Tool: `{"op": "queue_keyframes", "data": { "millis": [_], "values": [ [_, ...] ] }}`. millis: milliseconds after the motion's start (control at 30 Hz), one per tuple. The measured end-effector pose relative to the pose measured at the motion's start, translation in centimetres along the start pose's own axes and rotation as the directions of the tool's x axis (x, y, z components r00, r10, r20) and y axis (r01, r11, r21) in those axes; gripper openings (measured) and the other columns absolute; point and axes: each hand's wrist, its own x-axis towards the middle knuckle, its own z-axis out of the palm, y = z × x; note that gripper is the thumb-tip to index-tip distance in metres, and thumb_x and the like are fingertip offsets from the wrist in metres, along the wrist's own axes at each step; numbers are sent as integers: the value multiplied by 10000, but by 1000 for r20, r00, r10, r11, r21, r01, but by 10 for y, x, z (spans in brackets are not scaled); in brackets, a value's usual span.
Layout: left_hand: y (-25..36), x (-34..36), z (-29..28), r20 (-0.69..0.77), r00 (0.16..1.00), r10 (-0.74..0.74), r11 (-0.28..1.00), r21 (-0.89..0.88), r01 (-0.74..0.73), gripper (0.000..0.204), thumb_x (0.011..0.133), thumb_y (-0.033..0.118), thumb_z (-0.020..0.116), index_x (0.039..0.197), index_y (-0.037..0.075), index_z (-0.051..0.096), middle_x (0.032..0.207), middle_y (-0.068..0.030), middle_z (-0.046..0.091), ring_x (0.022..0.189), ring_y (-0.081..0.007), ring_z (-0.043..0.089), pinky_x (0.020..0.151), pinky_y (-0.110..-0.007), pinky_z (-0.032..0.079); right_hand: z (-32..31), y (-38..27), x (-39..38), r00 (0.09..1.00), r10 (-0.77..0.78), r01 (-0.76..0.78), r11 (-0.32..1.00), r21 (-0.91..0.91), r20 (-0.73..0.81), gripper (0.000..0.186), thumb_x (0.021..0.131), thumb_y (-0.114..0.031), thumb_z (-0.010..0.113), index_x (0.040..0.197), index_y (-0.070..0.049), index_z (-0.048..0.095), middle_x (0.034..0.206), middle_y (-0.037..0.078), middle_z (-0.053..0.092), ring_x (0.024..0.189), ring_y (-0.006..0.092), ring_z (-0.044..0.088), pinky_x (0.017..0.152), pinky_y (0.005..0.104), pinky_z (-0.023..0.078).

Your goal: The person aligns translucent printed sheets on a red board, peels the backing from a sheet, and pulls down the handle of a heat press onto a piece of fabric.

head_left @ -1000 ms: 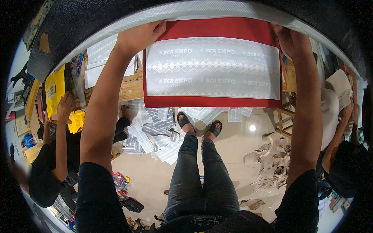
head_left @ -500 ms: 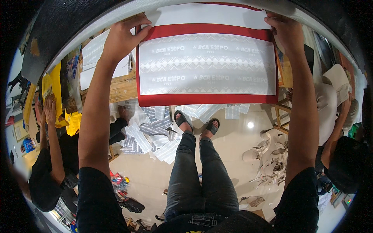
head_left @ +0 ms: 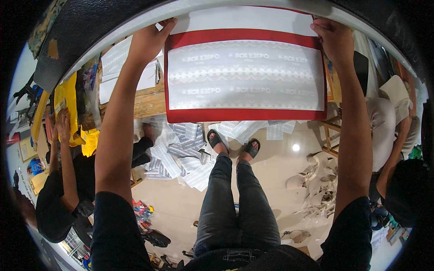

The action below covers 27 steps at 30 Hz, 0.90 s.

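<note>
A red sheet (head_left: 244,115) spreads out in front of me, with a silvery-white patterned transfer sheet (head_left: 246,74) lying flat on it. A plain white sheet (head_left: 239,20) covers its far part, with a red band between the two. My left hand (head_left: 156,38) is closed at the left edge of the white sheet, thumb bent inward. My right hand (head_left: 334,40) pinches the opposite edge, thumb against the white surface. Whether the red layer is also gripped is hidden.
A curved dark panel with a pale rim (head_left: 90,47) arches over the far side. Printed sheets (head_left: 181,151) litter the floor by my feet. Stacked papers (head_left: 131,83) lie left on a wooden table (head_left: 149,104). A co-worker's hands (head_left: 61,124) are far left; another person's arm (head_left: 393,158) shows right.
The whole scene sits slightly farther right in the picture. My left hand's thumb has shifted up along the sheet's edge; my right hand stays at its edge.
</note>
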Motion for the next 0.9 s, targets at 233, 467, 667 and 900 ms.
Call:
{"op": "queue_keyframes", "data": {
  "millis": [233,467,667,900],
  "values": [
    [-17,18,13,5,991,134,980,151,-133,359,997,357,661,1254,114,722,1083,-137,731,1002,-297,670,910,-415,522,-2,1,2,998,-61,60,997,-41,-28,341,852,-395,753,1061,-134,815,970,109,793,895,288,760,847,404,567],
    [-23,20,10,49,996,78,981,175,-85,387,948,372,732,1232,109,728,1043,-119,718,985,-264,644,922,-393,507,-1,4,5,993,-110,110,994,-9,-47,315,838,-376,761,1018,-125,819,950,119,789,871,310,757,828,413,569],
    [-9,8,12,17,999,46,992,115,-48,362,947,329,744,1233,109,731,1088,-116,692,990,-242,638,925,-381,507,-3,-10,-4,999,-41,42,998,-48,17,297,889,-337,768,1066,-102,811,985,82,801,906,202,755,850,329,559],
    [-28,15,17,-13,1000,17,1000,16,-16,350,980,302,720,1285,131,721,1094,-93,681,953,-198,638,915,-378,511,-4,-19,5,984,-176,176,984,-8,-22,327,957,-340,716,1192,-119,769,1107,92,787,970,231,751,888,339,552]
  ]
}}
